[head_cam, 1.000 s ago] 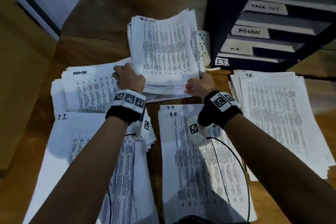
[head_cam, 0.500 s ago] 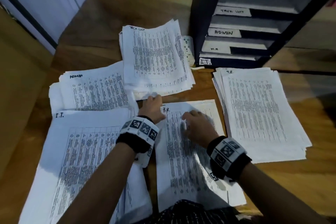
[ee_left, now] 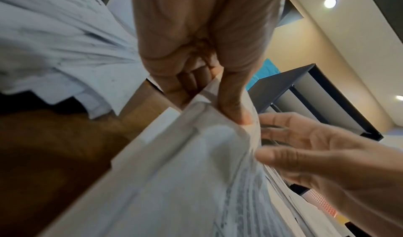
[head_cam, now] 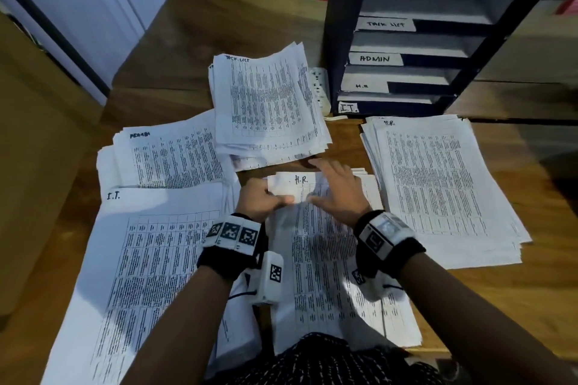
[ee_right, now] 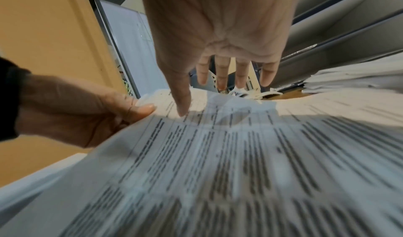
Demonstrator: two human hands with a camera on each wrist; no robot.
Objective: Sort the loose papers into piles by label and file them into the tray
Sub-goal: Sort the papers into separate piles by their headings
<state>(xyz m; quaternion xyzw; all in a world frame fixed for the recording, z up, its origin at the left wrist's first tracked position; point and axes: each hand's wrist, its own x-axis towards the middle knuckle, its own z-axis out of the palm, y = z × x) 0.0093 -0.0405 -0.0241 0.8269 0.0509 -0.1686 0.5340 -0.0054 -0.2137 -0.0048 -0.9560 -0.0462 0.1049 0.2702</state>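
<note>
A sheet marked H.R. [head_cam: 316,259] tops the middle stack in front of me. My left hand [head_cam: 261,198] pinches its upper left edge between thumb and curled fingers [ee_left: 234,102] and lifts it. My right hand [head_cam: 336,189] lies with straight fingers over the sheet's top, its thumb [ee_right: 183,101] touching the paper [ee_right: 240,154]. Around it lie the I.T. pile [head_cam: 140,275], the ADMIN pile [head_cam: 169,153], the TASK LIST pile [head_cam: 269,103] and another H.R. pile [head_cam: 438,184]. The dark tiered tray [head_cam: 341,40] stands at the back right, labelled TASK LIST, ADMIN, H.R., I.T.
A white power strip [head_cam: 320,87] lies between the TASK LIST pile and the tray. A white door or cabinet [head_cam: 78,9] stands at the back left. Bare wooden desk [head_cam: 547,291] shows to the right of the H.R. pile.
Both hands left the TASK LIST pile and came back to the middle stack. My left hand has taken hold of the top H.R. sheet's edge; the right moved up onto its top.
</note>
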